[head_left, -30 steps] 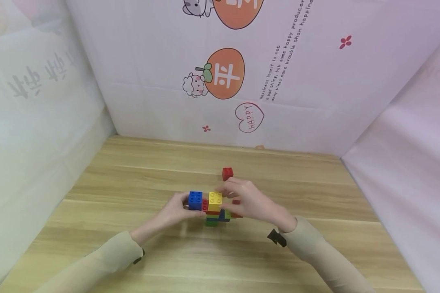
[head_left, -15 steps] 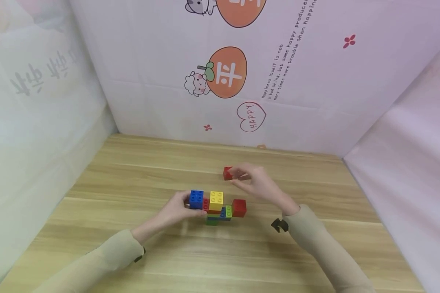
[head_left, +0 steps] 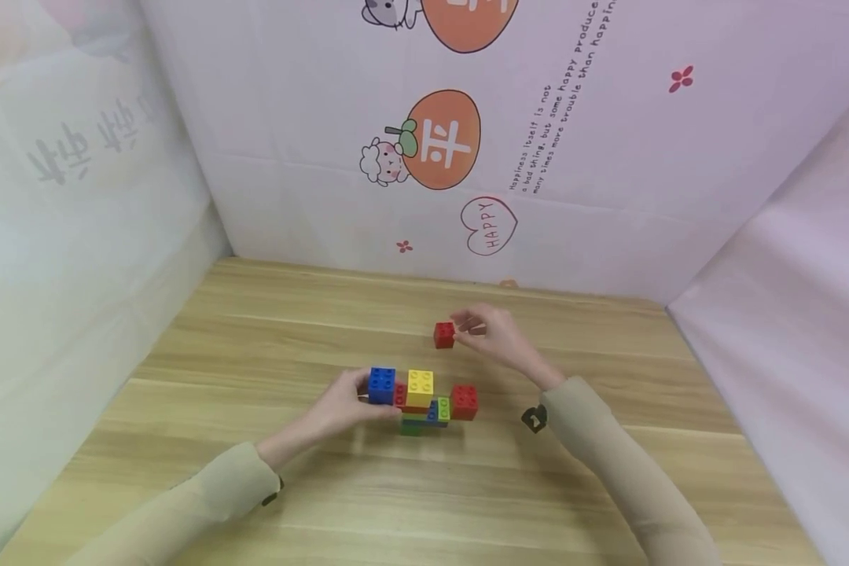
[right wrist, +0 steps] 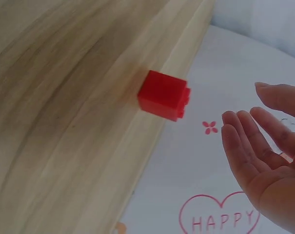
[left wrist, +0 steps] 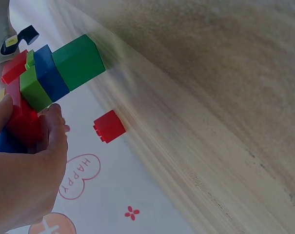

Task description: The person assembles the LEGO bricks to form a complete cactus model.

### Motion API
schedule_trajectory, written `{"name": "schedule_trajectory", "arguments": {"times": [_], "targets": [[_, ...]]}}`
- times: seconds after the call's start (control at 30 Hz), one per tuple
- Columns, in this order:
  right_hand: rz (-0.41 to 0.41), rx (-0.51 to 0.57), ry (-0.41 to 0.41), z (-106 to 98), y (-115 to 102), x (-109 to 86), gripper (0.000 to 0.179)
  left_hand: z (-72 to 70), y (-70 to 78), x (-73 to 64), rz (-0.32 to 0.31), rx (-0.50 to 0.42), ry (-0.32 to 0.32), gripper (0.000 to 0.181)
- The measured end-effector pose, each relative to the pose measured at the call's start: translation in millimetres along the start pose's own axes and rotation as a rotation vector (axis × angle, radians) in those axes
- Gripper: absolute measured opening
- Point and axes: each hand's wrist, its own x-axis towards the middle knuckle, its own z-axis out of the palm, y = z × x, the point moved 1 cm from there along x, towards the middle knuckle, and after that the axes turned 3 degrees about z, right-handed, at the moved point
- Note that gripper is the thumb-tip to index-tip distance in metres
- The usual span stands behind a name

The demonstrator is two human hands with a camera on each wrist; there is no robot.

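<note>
My left hand grips a toy brick build by its left side, thumb in front and fingers behind. On top of the build sit a blue brick and a yellow brick, above a red brick. Lower down come light green and dark blue bricks, with a green brick at the bottom. Another red brick shows at the right end. My right hand, its fingers loosely bent and holding nothing, is beside a loose red brick. The right wrist view has a gap between hand and brick.
The wooden table carries the bricks. White printed cloth rises behind it, and plain-looking cloth walls the right side. A dark strap piece hangs from the right sleeve.
My right hand has left the yellow brick and moved back, ending just right of the loose red brick. The left hand keeps its hold in nearly the same place.
</note>
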Motion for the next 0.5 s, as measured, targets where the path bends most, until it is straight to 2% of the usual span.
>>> {"name": "schedule_trajectory", "arguments": {"times": [0.23,0.5], "targets": [[0.051,-0.025,-0.031,8.3,18.8,11.6,0.036,-0.1,-0.9,-0.7,0.000,0.009,0.006,0.054],[0.141,-0.017,-0.061,15.9,26.3,21.8,0.039,-0.5,-0.5,-0.2,0.006,0.000,-0.005,0.054]]}}
